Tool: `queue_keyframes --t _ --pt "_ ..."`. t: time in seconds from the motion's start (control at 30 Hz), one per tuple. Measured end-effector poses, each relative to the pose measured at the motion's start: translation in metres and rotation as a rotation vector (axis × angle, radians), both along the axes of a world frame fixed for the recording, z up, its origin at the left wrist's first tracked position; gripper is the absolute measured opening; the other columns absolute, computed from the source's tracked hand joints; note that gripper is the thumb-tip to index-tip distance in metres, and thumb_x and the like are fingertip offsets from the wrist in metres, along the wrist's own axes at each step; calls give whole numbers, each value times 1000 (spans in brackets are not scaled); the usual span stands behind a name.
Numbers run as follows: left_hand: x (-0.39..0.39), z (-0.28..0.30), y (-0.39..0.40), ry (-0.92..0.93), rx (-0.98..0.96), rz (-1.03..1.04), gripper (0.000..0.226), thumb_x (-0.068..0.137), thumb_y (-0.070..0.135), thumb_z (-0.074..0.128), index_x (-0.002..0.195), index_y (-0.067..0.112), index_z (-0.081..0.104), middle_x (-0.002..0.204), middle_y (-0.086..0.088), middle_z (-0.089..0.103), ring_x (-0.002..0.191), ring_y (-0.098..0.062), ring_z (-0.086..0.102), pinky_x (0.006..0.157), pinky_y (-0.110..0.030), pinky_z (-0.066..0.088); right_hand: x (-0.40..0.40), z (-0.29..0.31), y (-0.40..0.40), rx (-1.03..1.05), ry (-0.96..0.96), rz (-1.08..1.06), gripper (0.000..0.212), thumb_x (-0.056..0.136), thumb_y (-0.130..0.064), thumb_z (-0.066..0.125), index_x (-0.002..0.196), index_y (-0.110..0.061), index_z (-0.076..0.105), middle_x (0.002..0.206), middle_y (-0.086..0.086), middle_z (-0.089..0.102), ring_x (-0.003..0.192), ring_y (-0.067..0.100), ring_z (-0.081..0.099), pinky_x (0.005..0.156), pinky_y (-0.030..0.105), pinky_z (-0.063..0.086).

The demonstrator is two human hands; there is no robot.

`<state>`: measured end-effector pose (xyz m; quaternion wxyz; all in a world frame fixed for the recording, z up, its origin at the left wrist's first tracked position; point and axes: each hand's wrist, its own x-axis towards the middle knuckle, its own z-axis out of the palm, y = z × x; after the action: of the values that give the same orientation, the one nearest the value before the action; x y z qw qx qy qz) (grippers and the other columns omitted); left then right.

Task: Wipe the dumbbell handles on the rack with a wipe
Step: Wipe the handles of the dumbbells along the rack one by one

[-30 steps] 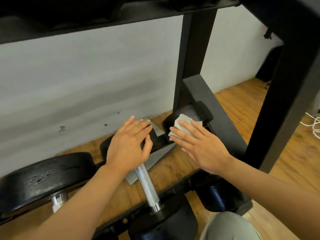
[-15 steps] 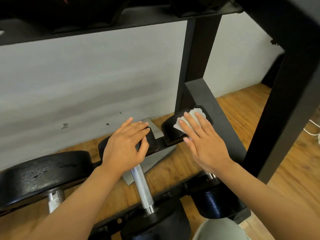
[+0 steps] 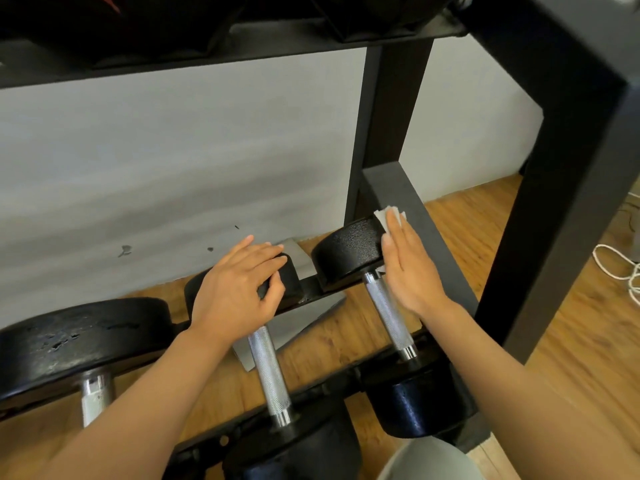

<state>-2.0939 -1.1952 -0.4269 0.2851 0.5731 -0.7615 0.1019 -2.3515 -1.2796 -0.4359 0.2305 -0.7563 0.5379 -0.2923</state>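
Right hand (image 3: pixel 410 268), fingers flat, presses wipe (image 3: pixel 389 216) against dumbbell head (image 3: pixel 349 252); left hand (image 3: pixel 239 289) grips neighbouring head (image 3: pixel 289 284); handles (image 3: pixel 388 311) apparently unwiped.

A white wipe (image 3: pixel 390 216) is pressed by the flat right hand (image 3: pixel 410 268) against the side of the right dumbbell's far head (image 3: pixel 349 252). The middle dumbbell's far head (image 3: pixel 287 282) is gripped from above by the left hand (image 3: pixel 235 292). Both knurled handles (image 3: pixel 270 372) are laid across the black rack (image 3: pixel 561 188).
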Motion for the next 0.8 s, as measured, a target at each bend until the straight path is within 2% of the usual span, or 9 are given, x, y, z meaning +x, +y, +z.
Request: queue_keyframes --t 0.1,0.2,0.3,0.4,0.6,0.7,0.77,0.8 --pt "0 0 1 -7 -3 0 36 92 24 48 109 10 76 117 -4 72 111 -16 66 115 -31 34 4 16 -32 178 -173 1 51 107 -40 15 156 -24 15 162 -12 12 146 -1 6 113 15 3" --pt "2 0 0 -4 -8 -2 36 92 24 48 109 10 76 117 -4 72 111 -15 65 116 -28 32 1 7 -16 130 -212 5 50 107 -38 19 156 -24 14 159 -17 11 144 -5 4 118 19 3" --pt "1 0 1 -5 -7 13 36 92 25 48 108 10 77 117 -3 72 111 -14 65 117 -27 31 -1 -17 17 -89 -122 12 52 106 -33 23 155 -19 10 157 -14 4 148 1 -3 121 22 0" --pt "0 0 1 -1 8 22 37 92 26 47 108 11 77 117 -3 72 111 -14 66 116 -29 33 -3 -21 22 -120 -61 -1 56 101 -36 20 154 -20 11 158 -12 4 150 9 -5 120 23 1" --pt "-1 2 2 -25 41 33 39 92 28 45 108 12 77 117 -3 72 111 -15 66 112 -37 40 13 -4 -12 -241 184 63 65 99 -46 5 155 -18 19 162 -3 17 150 17 6 120 27 4" --pt "-1 4 4 -31 47 38 40 92 29 44 109 12 77 118 -3 71 113 -16 65 113 -36 38 16 -6 -1 -315 217 62 58 102 -38 13 154 -14 26 160 2 25 149 23 12 121 32 11" --pt "-2 5 6 -44 47 50 41 92 29 44 108 12 77 118 -3 72 114 -16 64 113 -34 36 11 -12 14 -398 277 138 50 103 -23 27 151 -11 32 157 5 30 148 28 17 119 41 23" --pt "-2 5 6 -51 51 57 41 92 29 44 108 12 77 118 -3 72 113 -17 65 113 -34 36 7 -14 18 -421 293 194 50 101 -11 36 150 -11 34 157 6 31 148 29 17 116 42 28"
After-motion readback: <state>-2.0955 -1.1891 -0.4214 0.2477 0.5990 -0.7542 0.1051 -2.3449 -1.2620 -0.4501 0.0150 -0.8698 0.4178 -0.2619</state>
